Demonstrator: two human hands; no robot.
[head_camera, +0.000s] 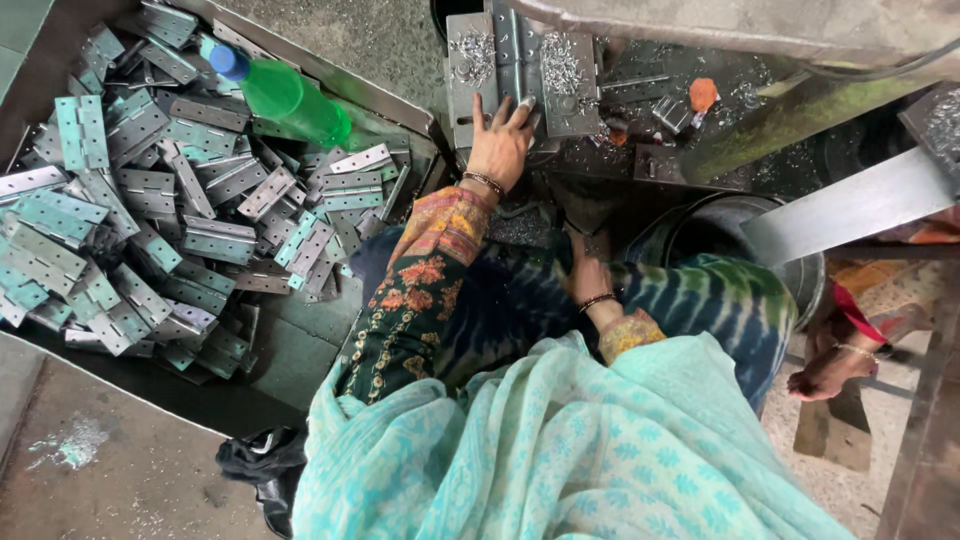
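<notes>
My left hand (500, 140) reaches forward to the machine bed (640, 160). Its fingers are spread, with the tips pinching the near edge of a flat open metal hinge (515, 60) dusted with metal shavings. A beaded bracelet sits on that wrist, and the sleeve is floral. My right hand (590, 280), also with a bracelet, hangs low by my lap near a dark gap under the bed. Its fingers point away into shadow, and what they touch is hidden.
A big pile of grey and greenish hinges (150, 210) fills a tray at left, with a green plastic bottle (285, 100) lying on top. A steel bucket (790, 270) and a metal bar (850, 205) stand at right. A bare foot (830, 370) rests on a board.
</notes>
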